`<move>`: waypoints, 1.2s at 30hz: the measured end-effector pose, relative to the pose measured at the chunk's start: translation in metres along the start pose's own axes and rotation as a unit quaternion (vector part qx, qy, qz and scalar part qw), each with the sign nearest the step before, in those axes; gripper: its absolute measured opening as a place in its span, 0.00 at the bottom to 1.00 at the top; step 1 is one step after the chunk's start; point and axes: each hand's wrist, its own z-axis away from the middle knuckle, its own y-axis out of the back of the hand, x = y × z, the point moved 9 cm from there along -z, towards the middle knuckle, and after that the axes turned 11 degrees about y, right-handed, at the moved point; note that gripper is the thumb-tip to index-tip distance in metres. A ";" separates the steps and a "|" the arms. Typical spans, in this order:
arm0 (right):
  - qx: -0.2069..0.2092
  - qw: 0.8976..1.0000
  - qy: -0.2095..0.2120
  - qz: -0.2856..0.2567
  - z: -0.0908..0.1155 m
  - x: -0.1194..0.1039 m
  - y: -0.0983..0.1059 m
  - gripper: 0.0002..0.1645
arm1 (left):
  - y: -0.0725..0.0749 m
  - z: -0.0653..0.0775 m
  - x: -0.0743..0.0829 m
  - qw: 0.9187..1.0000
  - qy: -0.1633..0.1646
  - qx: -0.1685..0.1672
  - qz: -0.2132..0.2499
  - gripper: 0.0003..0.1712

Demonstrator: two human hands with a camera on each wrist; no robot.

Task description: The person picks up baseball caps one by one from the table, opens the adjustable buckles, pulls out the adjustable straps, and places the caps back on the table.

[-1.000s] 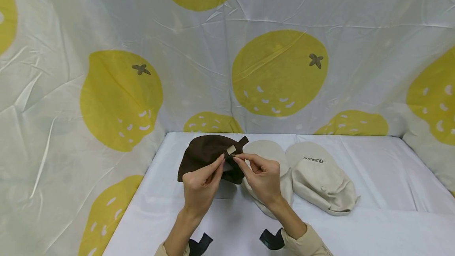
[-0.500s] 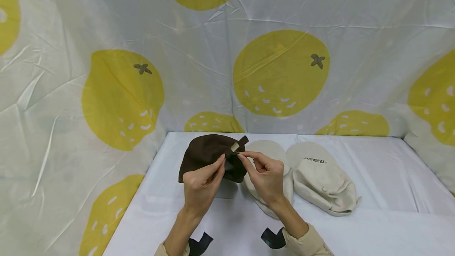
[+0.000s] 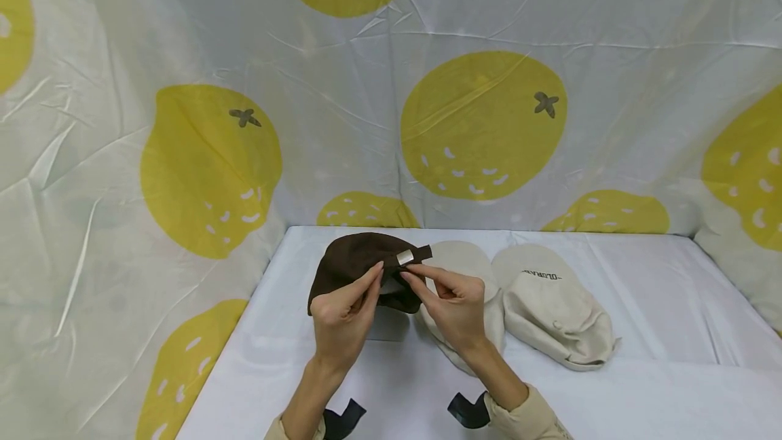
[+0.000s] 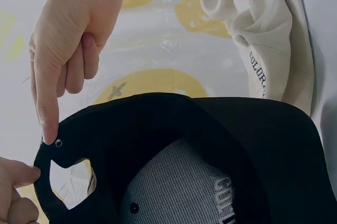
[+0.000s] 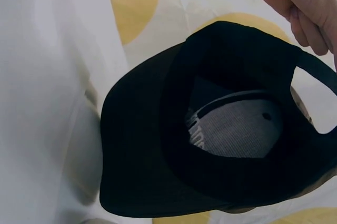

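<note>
Both hands work at the back strap of a dark brown baseball cap (image 3: 345,267), raised a little over the table. My left hand (image 3: 342,318) pinches the strap near the cap's side with thumb and forefinger. Across from it, my right hand (image 3: 455,304) pinches the strap just below a shiny buckle (image 3: 405,257). A loose strap end (image 3: 423,253) sticks out to the right. In the left wrist view, the right forefinger (image 4: 48,124) lies on the strap next to an eyelet, and the brim (image 4: 274,150) points away from the hands. The right wrist view shows the cap's hollow inside (image 5: 237,124).
Two cream caps lie on the white table (image 3: 660,290) to the right: one (image 3: 455,257) partly behind my right hand, the other (image 3: 550,311) with dark lettering. A lemon-print curtain (image 3: 342,121) hangs behind the table and along its sides.
The loose strap end and buckle have swung down to a flatter angle. My right hand shifted slightly right, then back left; the left hand has barely moved.
</note>
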 end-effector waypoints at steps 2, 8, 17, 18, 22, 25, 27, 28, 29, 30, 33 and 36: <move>0.001 1.000 0.005 0.003 0.000 -0.001 0.000 0.14 | 0.000 0.000 0.000 1.000 0.001 0.000 0.000 0.13; 0.000 1.000 0.008 0.009 0.002 -0.001 0.001 0.13 | -0.001 -0.001 0.000 1.000 0.005 -0.002 0.000 0.19; 0.008 0.999 0.022 0.029 0.001 -0.003 0.002 0.13 | -0.002 0.001 0.002 0.999 -0.009 -0.013 0.033 0.12; 0.009 0.999 0.023 0.031 0.001 -0.003 0.002 0.13 | -0.002 0.001 0.002 0.999 -0.011 -0.015 0.035 0.10; 0.013 0.999 0.025 0.033 0.001 -0.004 0.002 0.14 | -0.003 0.001 0.003 0.999 -0.014 -0.026 0.036 0.07; 0.016 0.999 0.028 0.033 0.001 -0.004 0.003 0.14 | -0.004 0.002 0.004 0.999 -0.014 -0.034 0.032 0.08; 0.017 0.999 0.028 0.036 0.001 -0.005 0.003 0.13 | -0.005 0.002 0.003 0.999 -0.011 -0.040 0.028 0.08; 0.018 0.999 0.027 0.037 0.001 -0.005 0.004 0.13 | -0.006 0.002 0.003 0.999 -0.009 -0.042 0.027 0.08; 0.018 0.999 0.027 0.039 0.001 -0.005 0.004 0.13 | -0.006 0.002 0.002 0.999 -0.006 -0.044 0.026 0.07; 0.019 0.999 0.026 0.040 0.001 -0.005 0.004 0.13 | -0.006 0.002 0.002 0.999 -0.002 -0.046 0.027 0.07; 0.022 0.998 0.028 0.047 0.001 -0.007 0.005 0.14 | -0.007 0.003 0.000 0.998 0.009 -0.050 0.027 0.07; 0.027 0.998 0.031 0.053 0.000 -0.008 0.006 0.15 | -0.007 0.002 -0.001 0.998 0.020 -0.055 0.025 0.10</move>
